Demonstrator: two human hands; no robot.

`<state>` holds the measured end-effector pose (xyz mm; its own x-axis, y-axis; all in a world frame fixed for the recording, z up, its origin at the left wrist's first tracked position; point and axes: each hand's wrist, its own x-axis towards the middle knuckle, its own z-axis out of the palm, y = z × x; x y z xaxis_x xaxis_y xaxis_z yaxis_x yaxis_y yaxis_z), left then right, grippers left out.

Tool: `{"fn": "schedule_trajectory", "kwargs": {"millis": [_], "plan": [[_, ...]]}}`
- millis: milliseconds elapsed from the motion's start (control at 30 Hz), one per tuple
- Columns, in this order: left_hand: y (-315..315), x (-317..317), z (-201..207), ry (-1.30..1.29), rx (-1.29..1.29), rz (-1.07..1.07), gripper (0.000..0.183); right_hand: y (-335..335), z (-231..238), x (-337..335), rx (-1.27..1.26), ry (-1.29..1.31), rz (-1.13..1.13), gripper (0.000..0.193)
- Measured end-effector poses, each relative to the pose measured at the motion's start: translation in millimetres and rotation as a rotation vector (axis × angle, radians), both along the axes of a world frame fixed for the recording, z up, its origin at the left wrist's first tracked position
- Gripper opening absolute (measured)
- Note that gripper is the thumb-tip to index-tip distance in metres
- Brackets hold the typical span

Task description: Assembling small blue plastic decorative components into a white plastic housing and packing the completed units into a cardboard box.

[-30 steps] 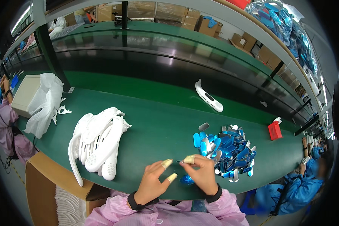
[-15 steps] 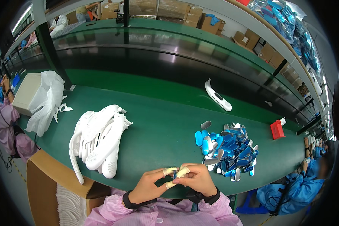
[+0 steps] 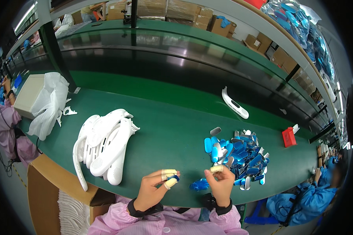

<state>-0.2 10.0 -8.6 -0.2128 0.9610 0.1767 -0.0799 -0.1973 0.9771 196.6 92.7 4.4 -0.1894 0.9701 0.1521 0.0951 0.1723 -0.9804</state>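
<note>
My left hand (image 3: 152, 188), with pale finger cots on its fingertips, is closed in a pinch on a small blue oval piece (image 3: 174, 178) above the table's front edge. To its right, my right hand (image 3: 222, 185) has its thumb and cot-covered forefinger drawn together; what they hold, if anything, is hidden. A crumpled shiny blue film (image 3: 200, 184) shows just left of the right thumb, and I cannot tell whether the hand touches it. Beyond that hand lies a heap of blue, silver and white oval pieces (image 3: 245, 156).
White curved plastic shells (image 3: 106, 145) are stacked at the left; one more shell (image 3: 235, 103) lies farther back. A red box (image 3: 289, 137) stands at the right. A beige bin (image 3: 29, 96) with white wrapping stands far left, above an open carton (image 3: 47, 188). Co-workers sit on both sides.
My hands, together at the small piece before, have parted. The left keeps the blue piece and the right has moved right. Crumpled blue film now shows between them.
</note>
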Motion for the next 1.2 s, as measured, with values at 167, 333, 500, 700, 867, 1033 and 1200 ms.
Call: {"fn": "schedule_trajectory", "kwargs": {"millis": [167, 333, 500, 700, 867, 1033, 1200], "plan": [[2.8, 3.0, 8.0, 0.101, -0.052, -0.064, 0.023, -16.0, 21.0, -24.0, 0.199, -0.135, 0.254, 0.016], [-0.4, 7.4, 15.1, 0.327, -0.009, -0.039, 0.031, -21.0, 19.3, -48.0, 0.192, -0.116, 0.211, 0.017], [-1.7, 6.1, 12.7, 0.252, -0.005, -0.06, 0.04, -23.0, 13.9, -53.9, 0.087, 0.011, 0.21, 0.013], [-1.6, 1.4, 10.4, -0.08, -0.005, -0.147, 0.037, -19.3, 14.9, -47.2, 0.088, -0.021, 0.327, 0.01], [0.5, -4.7, 0.1, 0.014, -0.181, -0.085, 0.019, -16.5, 8.3, -39.7, 0.096, -0.048, 0.358, 0.01], [2.6, -4.6, 14.1, 0.204, 0.015, 0.06, 0.013, 2.4, -10.3, 2.7, 0.204, 0.046, -0.293, 0.008], [4.1, -5.9, 13.2, 0.186, -0.069, 0.059, 0.012, -4.0, 0.9, 22.7, 0.505, -0.738, 0.19, 0.016]]}}
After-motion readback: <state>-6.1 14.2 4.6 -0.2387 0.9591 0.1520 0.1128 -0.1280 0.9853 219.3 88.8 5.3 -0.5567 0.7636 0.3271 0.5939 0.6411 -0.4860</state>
